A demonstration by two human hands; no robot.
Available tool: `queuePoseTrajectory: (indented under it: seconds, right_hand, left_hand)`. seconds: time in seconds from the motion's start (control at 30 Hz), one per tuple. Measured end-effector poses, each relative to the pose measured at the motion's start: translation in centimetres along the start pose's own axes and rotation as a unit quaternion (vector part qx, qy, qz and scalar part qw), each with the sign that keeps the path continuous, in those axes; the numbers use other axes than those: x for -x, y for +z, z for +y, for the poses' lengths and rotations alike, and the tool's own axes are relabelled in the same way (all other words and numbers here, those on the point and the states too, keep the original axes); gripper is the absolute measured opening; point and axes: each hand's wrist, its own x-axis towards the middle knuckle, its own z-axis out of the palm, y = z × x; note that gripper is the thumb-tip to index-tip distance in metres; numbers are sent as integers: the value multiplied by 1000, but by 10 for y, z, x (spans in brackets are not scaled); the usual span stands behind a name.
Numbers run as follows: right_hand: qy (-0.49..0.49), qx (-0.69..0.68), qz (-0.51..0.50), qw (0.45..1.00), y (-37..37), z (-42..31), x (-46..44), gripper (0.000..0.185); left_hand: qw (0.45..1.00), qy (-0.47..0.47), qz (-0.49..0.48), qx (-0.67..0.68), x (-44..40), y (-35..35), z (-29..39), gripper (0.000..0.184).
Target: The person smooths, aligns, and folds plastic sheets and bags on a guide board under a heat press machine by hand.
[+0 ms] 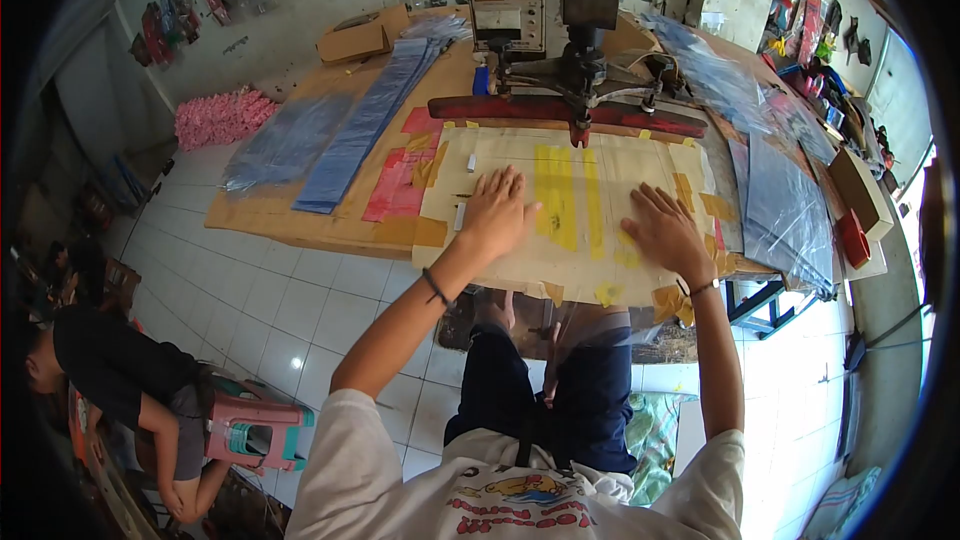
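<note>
My left hand (pixel 497 208) lies on the left part of a tan board (pixel 480 275), palm down with its fingers stretched out. Toward the board's right side, my right hand (pixel 668 233) rests with fingers spread, slightly blurred. Between the hands, yellow tape strips (pixel 555 200) run across the board, and brown tape patches (pixel 718 206) mark its edges. Something clear, like plastic film (pixel 590 325), hangs over the front edge above my lap; whether it also lies under my palms I cannot tell. Just beyond the board, a press's long dark-red bar (pixel 470 111) spans its back edge.
A control box (pixel 507 5) stands behind the press. Bluish plastic sheets (pixel 365 130) are stacked at left, with more plastic sheets (pixel 785 205) at right. A cardboard box (pixel 362 36) sits at the back. Lower left, another person (pixel 125 365) bends beside a pink stool (pixel 255 430).
</note>
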Motion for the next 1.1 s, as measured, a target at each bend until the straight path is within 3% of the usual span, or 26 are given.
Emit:
queuePoseTrajectory:
  seconds: [0.13, 0.27, 0.37, 0.47, 0.57, 0.77, 1.1]
  right_hand:
    - [36, 15, -25, 999, 24, 9, -45, 63]
    - [36, -4, -14, 999, 47, 12, -76, 61]
    - [-38, -66, -14, 997, 58, 28, -94, 61]
    - [-18, -147, -47, 988, 36, 25, -93, 61]
    - [-11, -55, -22, 998, 46, 22, -91, 63]
    - [16, -33, -27, 999, 61, 30, -103, 61]
    - [18, -54, 31, 998, 61, 34, -107, 54]
  left_hand:
    - [999, -12, -37, -20, -50, 5, -23, 72]
    - [995, -51, -66, -47, -64, -14, -23, 81]
    - [996, -73, -44, -34, -74, 1, -37, 85]
    - [997, -72, -17, -22, -74, 8, -44, 83]
    - [997, -80, 6, -18, -77, 15, -45, 81]
    - [995, -70, -46, -48, -84, 6, -48, 81]
    - [998, -61, -6, -3, -75, 2, -51, 84]
